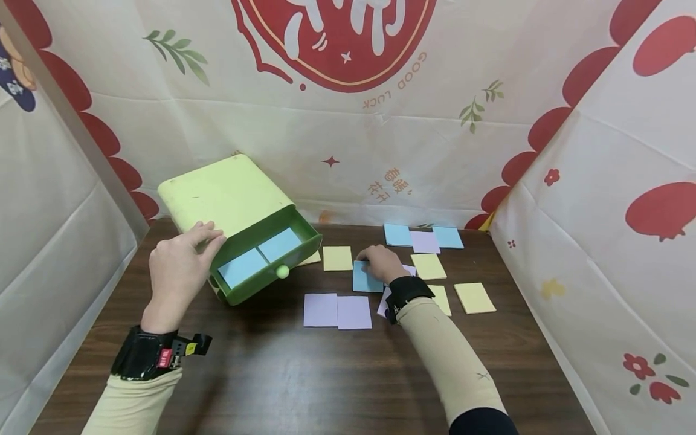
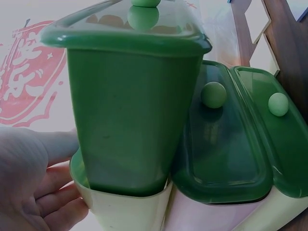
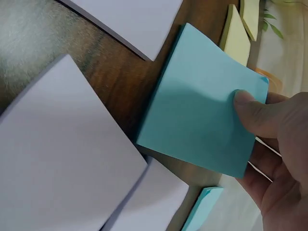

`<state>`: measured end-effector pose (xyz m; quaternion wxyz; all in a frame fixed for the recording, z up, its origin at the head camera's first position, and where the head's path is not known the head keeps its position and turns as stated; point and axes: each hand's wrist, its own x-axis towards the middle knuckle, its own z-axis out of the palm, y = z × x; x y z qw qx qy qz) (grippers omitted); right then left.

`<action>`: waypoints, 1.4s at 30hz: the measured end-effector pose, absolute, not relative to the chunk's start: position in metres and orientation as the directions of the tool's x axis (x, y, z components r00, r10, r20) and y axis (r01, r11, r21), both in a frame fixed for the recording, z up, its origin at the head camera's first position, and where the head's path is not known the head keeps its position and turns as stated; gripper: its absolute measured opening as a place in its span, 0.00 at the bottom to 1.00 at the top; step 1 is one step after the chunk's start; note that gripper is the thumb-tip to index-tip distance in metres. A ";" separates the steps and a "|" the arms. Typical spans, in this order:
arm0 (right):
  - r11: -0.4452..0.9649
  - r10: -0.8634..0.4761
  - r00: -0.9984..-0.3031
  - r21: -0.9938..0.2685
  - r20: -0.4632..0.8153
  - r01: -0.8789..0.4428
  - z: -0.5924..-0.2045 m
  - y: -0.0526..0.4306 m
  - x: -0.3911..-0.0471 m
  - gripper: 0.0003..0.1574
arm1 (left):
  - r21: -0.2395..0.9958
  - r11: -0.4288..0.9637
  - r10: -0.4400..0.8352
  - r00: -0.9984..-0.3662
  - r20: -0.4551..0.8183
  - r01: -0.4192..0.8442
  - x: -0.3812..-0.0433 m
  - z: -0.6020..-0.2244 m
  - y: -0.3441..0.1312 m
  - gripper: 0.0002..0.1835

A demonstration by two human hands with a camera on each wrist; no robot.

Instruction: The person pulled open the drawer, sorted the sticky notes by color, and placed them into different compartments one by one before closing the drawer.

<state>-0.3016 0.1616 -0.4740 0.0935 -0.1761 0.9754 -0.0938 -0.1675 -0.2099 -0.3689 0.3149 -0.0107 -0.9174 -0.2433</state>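
On the left of the table stands a drawer box (image 1: 228, 193) with a light yellow-green top. Its top green drawer (image 1: 296, 254) is pulled out, and two blue sticky-note pads (image 1: 280, 243) lie side by side in it. My left hand (image 1: 182, 266) touches the box's upper edge beside this drawer, fingers fairly straight (image 2: 53, 192). Farther right, my right hand (image 1: 385, 264) pinches a blue sticky-note pad (image 3: 202, 106), thumb on its face and fingers behind. Lavender pads (image 3: 62, 149) lie close to it, partly hidden by the right wrist in the head view.
Two lower drawers (image 2: 226, 144) with round knobs are closed. Two lavender pads (image 1: 337, 311) lie in front; several yellow pads (image 1: 474, 298) are scattered mid-table and right. Two blue pads (image 1: 398, 235) and a lavender pad (image 1: 425, 241) lie near the back cloth (image 1: 348, 151).
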 end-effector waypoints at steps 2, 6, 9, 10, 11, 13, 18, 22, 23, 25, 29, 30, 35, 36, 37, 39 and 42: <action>0.917 -0.369 -0.916 -0.219 -0.158 -0.332 -0.470 0.162 -0.301 0.15 | 0.444 0.880 -0.137 -0.803 0.580 0.171 -0.167 -0.369 -0.210 0.13; 0.910 -0.389 -0.907 -0.222 -0.159 -0.351 -0.464 0.164 -0.301 0.15 | 0.447 0.879 -0.140 -0.807 0.573 0.166 -0.167 -0.370 -0.210 0.13; 0.905 -0.388 -0.910 -0.247 -0.148 -0.346 -0.459 0.165 -0.300 0.15 | 0.447 0.879 -0.139 -0.806 0.576 0.168 -0.167 -0.369 -0.209 0.13; 0.904 -0.388 -0.911 -0.254 -0.142 -0.345 -0.458 0.166 -0.300 0.15 | 0.447 0.879 -0.139 -0.805 0.577 0.169 -0.167 -0.369 -0.209 0.13; 0.901 -0.388 -0.912 -0.264 -0.136 -0.344 -0.456 0.166 -0.301 0.15 | 0.446 0.879 -0.138 -0.803 0.579 0.171 -0.167 -0.369 -0.209 0.12; 0.897 -0.387 -0.914 -0.281 -0.124 -0.342 -0.452 0.165 -0.301 0.15 | 0.445 0.879 -0.138 -0.802 0.581 0.171 -0.167 -0.369 -0.209 0.12; 0.890 -0.391 -0.917 -0.284 -0.070 -0.358 -0.437 0.162 -0.302 0.14 | 0.447 0.879 -0.141 -0.804 0.578 0.167 -0.167 -0.370 -0.209 0.13; 0.886 -0.397 -0.918 -0.265 -0.011 -0.380 -0.422 0.158 -0.305 0.15 | 0.451 0.877 -0.143 -0.805 0.576 0.166 -0.167 -0.369 -0.209 0.13; 0.883 -0.403 -0.915 -0.261 0.002 -0.389 -0.418 0.157 -0.305 0.15 | 0.452 0.876 -0.144 -0.805 0.575 0.166 -0.167 -0.369 -0.208 0.13; 0.879 -0.416 -0.909 -0.248 0.022 -0.408 -0.410 0.153 -0.305 0.16 | 0.454 0.876 -0.145 -0.805 0.575 0.165 -0.167 -0.369 -0.208 0.13; 0.871 -0.438 -0.897 -0.223 0.057 -0.439 -0.397 0.145 -0.305 0.15 | 0.455 0.876 -0.148 -0.808 0.571 0.162 -0.167 -0.368 -0.208 0.13; 0.869 -0.442 -0.895 -0.218 0.064 -0.445 -0.394 0.142 -0.304 0.15 | 0.456 0.875 -0.148 -0.808 0.570 0.161 -0.167 -0.368 -0.208 0.13; 0.859 -0.481 -0.873 -0.158 0.081 -0.488 -0.384 0.133 -0.300 0.15 | 0.457 0.875 -0.148 -0.810 0.567 0.160 -0.167 -0.367 -0.208 0.14; 0.855 -0.490 -0.868 -0.150 0.085 -0.497 -0.382 0.131 -0.300 0.15 | 0.457 0.875 -0.148 -0.810 0.568 0.160 -0.167 -0.367 -0.208 0.14; 0.853 -0.495 -0.865 -0.142 0.086 -0.503 -0.381 0.129 -0.299 0.16 | 0.457 0.875 -0.149 -0.810 0.568 0.159 -0.167 -0.367 -0.208 0.14; 0.850 -0.501 -0.861 -0.140 0.090 -0.509 -0.379 0.127 -0.298 0.17 | 0.457 0.875 -0.149 -0.810 0.567 0.158 -0.167 -0.367 -0.208 0.13; 0.849 -0.499 -0.862 -0.149 0.089 -0.507 -0.375 0.125 -0.298 0.18 | 0.456 0.876 -0.148 -0.810 0.568 0.160 -0.166 -0.367 -0.208 0.13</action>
